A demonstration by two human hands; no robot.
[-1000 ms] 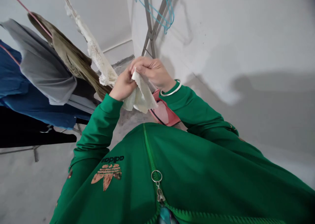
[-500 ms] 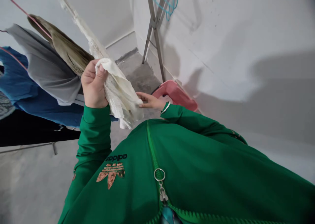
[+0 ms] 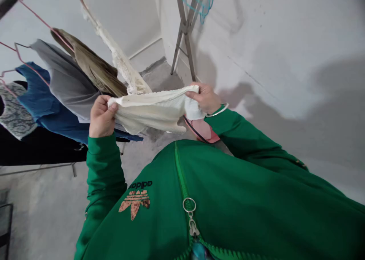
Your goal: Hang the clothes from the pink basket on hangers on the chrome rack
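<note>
Cream cloth (image 3: 151, 113), no longer bunched, now seemingly spread wide

Cream cloth (image 3: 151, 113), green jacket (image 3: 234, 203) w/ copper logo (image 3: 134, 203), grey top (image 3: 64, 79), blue top (image 3: 37, 96), prob. pink tub (image 3: 203, 130).

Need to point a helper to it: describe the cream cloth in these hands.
In a concrete corner, a person in a green jacket stands beside hanging clothes. Between their left hand and right hand stretches a creased cream cloth; unlike the pale strip hanging behind it, it is held, not hung.
</note>
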